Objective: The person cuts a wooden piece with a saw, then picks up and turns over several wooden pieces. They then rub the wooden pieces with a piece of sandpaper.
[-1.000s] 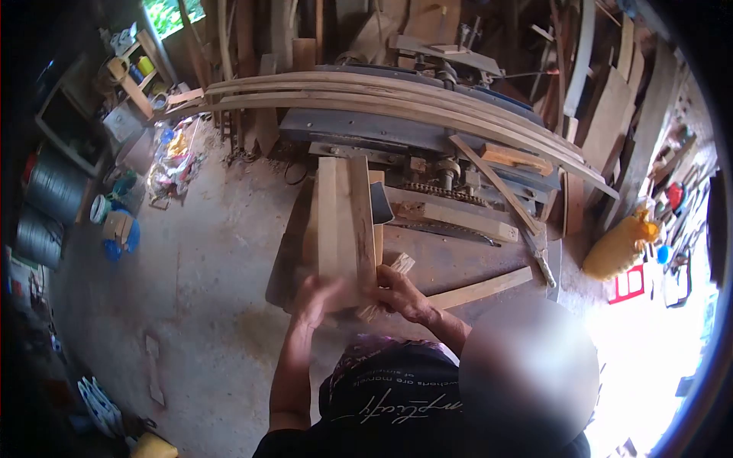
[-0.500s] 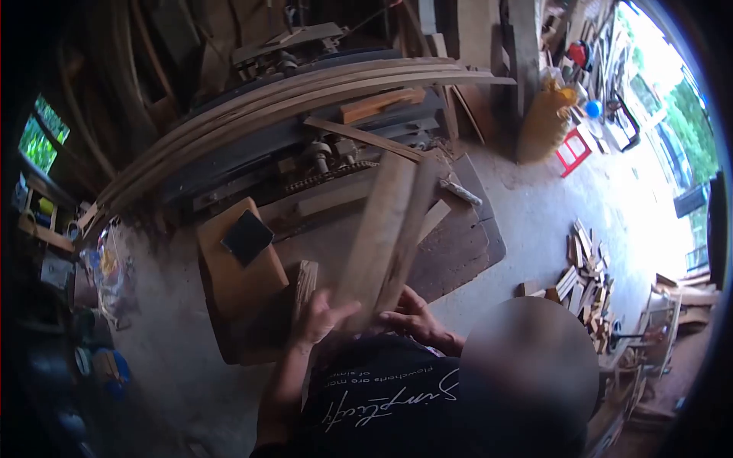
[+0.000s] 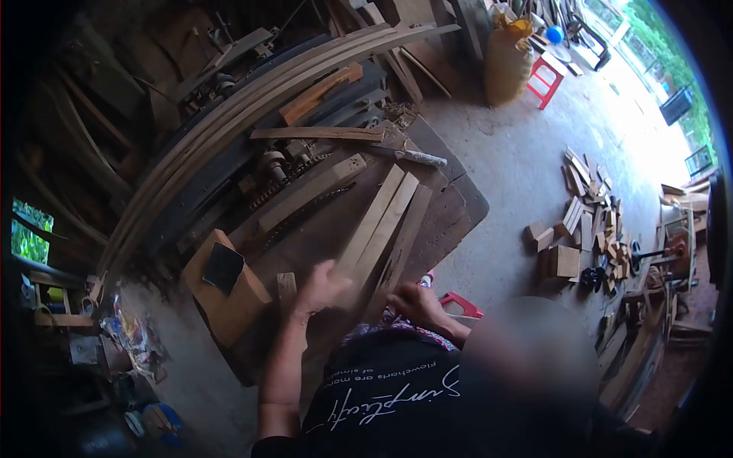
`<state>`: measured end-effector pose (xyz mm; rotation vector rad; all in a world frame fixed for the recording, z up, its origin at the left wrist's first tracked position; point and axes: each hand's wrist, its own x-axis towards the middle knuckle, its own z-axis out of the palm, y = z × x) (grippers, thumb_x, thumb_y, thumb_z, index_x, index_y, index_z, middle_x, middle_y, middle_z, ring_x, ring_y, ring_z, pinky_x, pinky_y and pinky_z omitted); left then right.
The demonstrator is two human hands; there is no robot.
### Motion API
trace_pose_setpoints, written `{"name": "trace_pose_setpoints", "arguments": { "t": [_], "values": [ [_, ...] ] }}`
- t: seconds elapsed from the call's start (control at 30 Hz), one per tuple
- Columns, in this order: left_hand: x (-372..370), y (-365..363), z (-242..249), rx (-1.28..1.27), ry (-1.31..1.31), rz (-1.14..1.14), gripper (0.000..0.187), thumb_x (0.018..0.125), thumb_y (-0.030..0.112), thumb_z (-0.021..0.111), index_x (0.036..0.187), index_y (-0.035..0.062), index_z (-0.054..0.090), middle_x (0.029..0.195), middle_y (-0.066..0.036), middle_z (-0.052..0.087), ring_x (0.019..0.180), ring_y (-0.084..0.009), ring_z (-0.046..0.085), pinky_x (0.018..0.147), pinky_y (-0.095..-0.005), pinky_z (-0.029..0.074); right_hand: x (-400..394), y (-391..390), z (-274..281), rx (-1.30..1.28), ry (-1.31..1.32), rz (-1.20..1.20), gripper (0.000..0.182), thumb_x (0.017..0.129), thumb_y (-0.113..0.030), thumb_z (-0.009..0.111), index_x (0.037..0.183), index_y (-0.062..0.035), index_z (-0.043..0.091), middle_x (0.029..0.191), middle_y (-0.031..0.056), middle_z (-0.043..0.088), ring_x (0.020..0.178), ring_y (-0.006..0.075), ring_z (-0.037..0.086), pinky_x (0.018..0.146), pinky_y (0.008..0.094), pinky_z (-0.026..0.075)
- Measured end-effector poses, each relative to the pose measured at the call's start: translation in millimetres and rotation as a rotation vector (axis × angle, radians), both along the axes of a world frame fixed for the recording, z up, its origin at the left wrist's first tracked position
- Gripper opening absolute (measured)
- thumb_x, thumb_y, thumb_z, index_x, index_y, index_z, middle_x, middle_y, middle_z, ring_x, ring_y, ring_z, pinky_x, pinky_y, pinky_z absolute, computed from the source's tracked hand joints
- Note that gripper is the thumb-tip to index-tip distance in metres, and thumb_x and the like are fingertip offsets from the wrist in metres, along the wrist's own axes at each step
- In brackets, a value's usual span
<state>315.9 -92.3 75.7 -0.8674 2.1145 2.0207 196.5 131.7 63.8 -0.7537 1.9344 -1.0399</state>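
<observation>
While we are looking down from our head camera, we are steadying a small bundle of wooden slats [image 3: 382,229] that is lying lengthwise on the dark worktop [image 3: 450,217]. Our left hand [image 3: 321,288] is resting on the near end of the slats with its fingers spread fairly wide, more pressing than gripping. Our right hand [image 3: 412,303] is curling its fingers around the near end of the outermost slat, holding it from the side.

Judging by how things lie, we are somewhere in the middle of sorting or squaring up cut timber: three or so slats are lying side by side and roughly aligned, while a short wooden block [image 3: 286,288] is standing just beside our left hand, apart from the bundle. A heap of offcuts [image 3: 584,221] is sitting on the concrete floor [image 3: 519,153] well to the right. Long curved strips [image 3: 252,91] are lying across the machine [image 3: 298,164] beyond the worktop, apparently unworked by us at this moment.

For writing, we are wearing a dark shirt [image 3: 382,404] with pale script that is appearing upside down; it seems to read "Simplicity", with a smaller line above that we cannot fully make out.
</observation>
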Motion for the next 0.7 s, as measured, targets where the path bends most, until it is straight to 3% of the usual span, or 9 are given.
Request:
{"name": "trace_pose_setpoints", "arguments": {
  "t": [0.03,0.07,0.17,0.3,0.37,0.53,0.6,0.63,0.7],
  "values": [
    [-2.9,6.0,-1.1,-0.004,0.0,-0.008,0.036,0.077,0.009,0.068,0.109,-0.0044,0.058,0.095,-0.006,0.063,0.083,-0.0112,0.059,0.076,-0.0252,0.048,-2.0,0.1,-1.0,-0.127,0.102,-0.104,0.027,0.085,-0.023,0.065,0.093,0.0015,0.055,0.075,0.0178,0.065,0.068,0.0258,0.067,0.062,0.0376,0.051],
    [-4.3,13.5,-5.5,-0.009,0.023,-0.009,0.035,0.078,0.009,0.068,0.109,-0.0045,0.058,0.095,-0.006,0.063,0.084,-0.0109,0.059,0.076,-0.025,0.048,-7.6,-0.9,-0.6,-0.048,0.129,-0.165,0.028,0.084,-0.02,0.065,0.096,0.0001,0.052,0.072,0.0179,0.064,0.066,0.0284,0.066,0.06,0.0378,0.05],
    [-10.5,33.2,-20.6,-0.017,0.113,0.033,0.03,0.077,0.01,0.068,0.102,-0.0043,0.061,0.09,-0.011,0.067,0.082,-0.0139,0.061,0.074,-0.029,0.049,-20.0,-3.5,13.5,-0.007,0.175,-0.26,0.036,0.084,-0.021,0.065,0.11,-0.0037,0.047,0.064,0.0135,0.06,0.062,0.0251,0.063,0.056,0.037,0.048],
    [-10.6,43.5,-23.5,0.13,0.129,0.09,0.024,0.079,0.01,0.068,0.099,-0.0017,0.062,0.088,-0.005,0.065,0.077,-0.0116,0.06,0.07,-0.026,0.048,-29.9,-2.9,20.6,0.026,0.135,-0.23,0.045,0.081,-0.017,0.065,0.117,-0.004,0.043,0.065,0.0146,0.061,0.061,0.0281,0.063,0.056,0.0381,0.047],
    [-4.5,42.6,-24.5,0.286,0.094,0.224,0.029,0.08,0.009,0.068,0.106,-0.002,0.059,0.094,-0.006,0.063,0.081,-0.0096,0.059,0.074,-0.0237,0.049,-30.5,-1.7,19.1,0.031,0.173,-0.21,0.045,0.081,-0.017,0.065,0.118,-0.0038,0.042,0.065,0.0146,0.061,0.061,0.0286,0.063,0.057,0.0384,0.048],
    [12.3,23.3,-14.9,0.225,0.008,0.156,0.033,0.079,0.011,0.071,0.108,0.0,0.059,0.091,-0.004,0.062,0.079,-0.0104,0.058,0.075,-0.0242,0.048,-31.6,0.0,13.7,0.053,0.198,-0.154,0.048,0.081,-0.015,0.065,0.121,-0.002,0.041,0.068,0.0156,0.062,0.066,0.0302,0.063,0.061,0.0395,0.048],
    [13.0,20.4,-37.6,-0.071,0.078,0.082,0.038,0.08,0.014,0.071,0.111,-0.0023,0.056,0.093,-0.005,0.062,0.083,-0.0137,0.058,0.079,-0.026,0.047,-33.4,-3.1,8.9,-0.025,0.389,-0.189,0.049,0.081,-0.015,0.065,0.122,-0.0013,0.04,0.072,0.017,0.063,0.07,0.032,0.063,0.065,0.0401,0.048],
    [14.4,22.6,-40.3,-0.074,0.08,0.087,0.038,0.08,0.014,0.071,0.111,-0.0023,0.056,0.093,-0.005,0.062,0.083,-0.0137,0.058,0.079,-0.026,0.047,-36.1,-5.6,10.8,-0.03,0.391,-0.185,0.049,0.081,-0.015,0.065,0.122,-0.0013,0.04,0.072,0.017,0.063,0.07,0.032,0.063,0.065,0.0401,0.048],
    [9.1,33.9,-42.6,-0.4,0.128,0.17,0.052,0.079,0.019,0.072,0.119,-0.0053,0.05,0.108,-0.021,0.062,0.101,-0.0274,0.06,0.087,-0.0347,0.046,-47.7,-13.0,18.9,-0.018,0.336,-0.249,0.049,0.081,-0.018,0.065,0.121,-0.0026,0.042,0.08,0.0173,0.061,0.082,0.0331,0.061,0.071,0.0425,0.046]
  ]
}}
